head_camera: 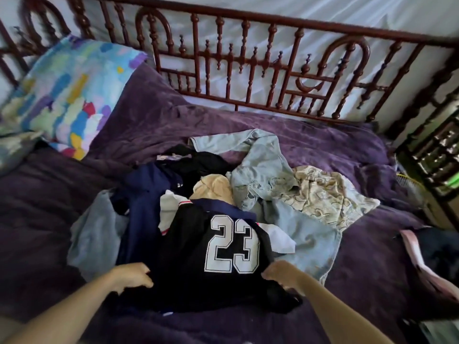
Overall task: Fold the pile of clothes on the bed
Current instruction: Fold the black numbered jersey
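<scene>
A black jersey (198, 276) with a white "23" lies at the front of a clothes pile on the purple bed (372, 269). My left hand (131, 276) grips the jersey's left edge with curled fingers. My right hand (283, 273) grips its right edge the same way. Behind it lie a navy garment (146, 194), a grey piece (96, 232), a pale yellow piece (213, 188), a light denim garment (263, 165), a cream patterned cloth (323, 194) and a black item (198, 162).
A colourful pillow (72, 95) leans at the back left. A dark red metal bedframe (248, 70) runs along the far side against a white wall. A pink-edged dark item (437, 259) lies at the right edge, with a dark rack (437, 155) beyond the bed.
</scene>
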Motion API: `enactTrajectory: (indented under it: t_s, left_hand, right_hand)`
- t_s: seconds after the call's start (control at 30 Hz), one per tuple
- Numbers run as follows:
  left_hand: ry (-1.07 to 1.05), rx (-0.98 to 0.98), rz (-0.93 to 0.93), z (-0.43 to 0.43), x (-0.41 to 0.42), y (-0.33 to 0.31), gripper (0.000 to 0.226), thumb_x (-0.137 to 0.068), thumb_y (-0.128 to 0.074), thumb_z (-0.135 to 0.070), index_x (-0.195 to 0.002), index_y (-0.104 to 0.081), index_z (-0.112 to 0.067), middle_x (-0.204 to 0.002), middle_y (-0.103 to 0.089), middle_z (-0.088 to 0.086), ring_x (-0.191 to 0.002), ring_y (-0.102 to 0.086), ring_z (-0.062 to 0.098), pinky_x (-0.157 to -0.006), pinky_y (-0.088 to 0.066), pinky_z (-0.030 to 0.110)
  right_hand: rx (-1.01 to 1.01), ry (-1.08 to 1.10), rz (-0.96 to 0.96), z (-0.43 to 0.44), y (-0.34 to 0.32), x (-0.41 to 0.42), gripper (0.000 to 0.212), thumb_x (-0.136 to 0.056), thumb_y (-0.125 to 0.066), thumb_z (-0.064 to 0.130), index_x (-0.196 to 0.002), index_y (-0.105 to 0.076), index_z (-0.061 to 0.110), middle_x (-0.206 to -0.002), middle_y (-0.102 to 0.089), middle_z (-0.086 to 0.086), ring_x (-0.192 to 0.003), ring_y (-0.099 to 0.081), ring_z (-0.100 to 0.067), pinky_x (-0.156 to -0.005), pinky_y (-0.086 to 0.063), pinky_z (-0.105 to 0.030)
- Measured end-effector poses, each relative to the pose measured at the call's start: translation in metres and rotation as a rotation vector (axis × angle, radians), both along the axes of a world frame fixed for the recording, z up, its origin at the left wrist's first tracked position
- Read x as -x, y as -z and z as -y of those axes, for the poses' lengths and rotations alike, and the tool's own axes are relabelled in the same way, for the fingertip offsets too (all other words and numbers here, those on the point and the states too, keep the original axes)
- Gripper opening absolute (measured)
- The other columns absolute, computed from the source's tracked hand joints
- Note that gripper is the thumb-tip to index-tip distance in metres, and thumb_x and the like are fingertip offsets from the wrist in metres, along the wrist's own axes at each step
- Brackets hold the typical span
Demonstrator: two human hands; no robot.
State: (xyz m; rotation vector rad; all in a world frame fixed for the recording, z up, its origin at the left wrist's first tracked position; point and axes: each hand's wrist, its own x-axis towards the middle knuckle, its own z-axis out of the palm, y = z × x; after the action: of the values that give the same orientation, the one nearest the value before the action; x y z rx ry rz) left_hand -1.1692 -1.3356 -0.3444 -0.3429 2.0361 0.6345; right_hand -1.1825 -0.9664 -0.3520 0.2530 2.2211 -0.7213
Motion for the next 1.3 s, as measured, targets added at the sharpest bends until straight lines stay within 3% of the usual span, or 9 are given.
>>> enactTrajectory:
  t_s: [0.3,0.4,0.5,0.77,0.9,1.0,1.1,1.23,1.3]
  left_hand:
    - [-0.007,0.075,-0.543,-0.049,0.067,0.016,0.033,-0.091,-0.053,-0.028,-0.123,-0.053,-0.018,-0.123,-0.054,0.005,-0.111,-0.053,0.020,-0.086,-0.044,0.029]
    - [-0.051,0.116,-0.619,-0.065,0.080,0.024,0.052,-0.092,-0.053,-0.029,-0.140,-0.035,-0.018,-0.135,-0.042,0.009,-0.124,-0.041,0.025,-0.096,-0.043,0.037]
    - [-0.061,0.148,-0.615,-0.073,0.095,0.039,0.062,-0.092,-0.052,-0.033,-0.146,-0.025,-0.020,-0.138,-0.039,0.009,-0.127,-0.038,0.026,-0.097,-0.040,0.038]
    - [0.216,0.263,-0.912,-0.071,0.149,0.077,0.079,-0.063,-0.083,-0.024,-0.134,-0.050,-0.012,-0.132,-0.050,0.024,-0.120,-0.049,0.044,-0.087,-0.047,0.051]
    - [0.541,0.388,-0.700,-0.074,0.157,0.085,0.066,-0.090,-0.053,-0.033,-0.148,-0.022,-0.025,-0.146,-0.039,0.000,-0.136,-0.032,0.020,-0.108,-0.021,0.045]
    - [0.575,0.371,-0.701,-0.068,0.146,0.087,0.042,-0.085,-0.059,-0.023,-0.127,-0.054,-0.024,-0.119,-0.062,0.000,-0.110,-0.056,0.022,-0.096,-0.034,0.041]
    - [0.574,0.308,-0.875,-0.059,0.112,0.094,0.037,-0.035,-0.087,-0.013,-0.065,-0.066,-0.018,-0.051,-0.058,-0.002,-0.046,-0.057,0.019,-0.047,-0.041,0.025]
    - [0.501,0.266,-0.751,-0.048,0.040,0.105,0.043,-0.020,-0.087,-0.016,-0.053,-0.059,-0.016,-0.042,-0.051,0.000,-0.035,-0.051,0.019,-0.033,-0.032,0.018]
    - [0.502,0.309,-0.613,-0.045,0.007,0.104,0.044,-0.028,-0.090,-0.026,-0.056,-0.057,-0.017,-0.048,-0.056,0.000,-0.040,-0.056,0.018,-0.033,-0.037,0.022]
  right_hand:
    - [-0.053,0.163,-0.165,0.021,0.020,0.054,0.035,-0.089,-0.052,0.015,-0.056,-0.042,0.023,-0.062,-0.043,0.006,-0.059,-0.042,-0.009,-0.054,-0.031,-0.019]
    - [-0.069,0.180,-0.175,0.024,0.030,0.061,0.009,-0.087,-0.056,0.018,-0.091,-0.063,0.015,-0.095,-0.060,-0.004,-0.092,-0.058,-0.022,-0.077,-0.042,-0.026]
    - [-0.141,0.139,-0.185,0.030,0.034,0.072,0.047,-0.088,-0.055,0.021,-0.134,-0.047,0.014,-0.132,-0.049,-0.011,-0.122,-0.046,-0.029,-0.100,-0.037,-0.031]
    - [-0.333,-0.172,-0.197,0.043,0.051,0.114,0.071,-0.091,-0.050,0.027,-0.149,-0.010,0.027,-0.157,-0.010,0.000,-0.144,-0.011,-0.023,-0.112,-0.022,-0.041]
    - [-0.305,-0.284,-0.140,0.052,0.060,0.124,0.086,-0.089,-0.052,0.023,-0.149,0.009,0.031,-0.154,-0.020,0.003,-0.144,-0.013,-0.020,-0.114,-0.012,-0.049]
    - [-0.375,-0.311,-0.102,0.061,0.066,0.114,0.080,-0.089,-0.046,0.016,-0.149,0.003,0.031,-0.143,-0.043,-0.002,-0.139,-0.025,-0.021,-0.113,-0.006,-0.051]
    - [-0.435,-0.343,-0.105,0.066,0.075,0.082,0.064,-0.088,-0.042,0.012,-0.146,-0.020,0.025,-0.136,-0.051,-0.005,-0.136,-0.029,-0.026,-0.113,-0.005,-0.051]
    - [-0.498,-0.517,-0.226,0.069,0.083,0.013,0.054,-0.059,-0.082,0.025,-0.109,-0.064,0.015,-0.087,-0.068,-0.010,-0.084,-0.066,-0.031,-0.092,-0.037,-0.053]
    - [-0.438,-0.583,-0.109,0.069,0.085,-0.014,0.053,-0.072,-0.073,0.027,-0.122,-0.056,0.018,-0.108,-0.062,-0.012,-0.100,-0.060,-0.031,-0.096,-0.032,-0.047]
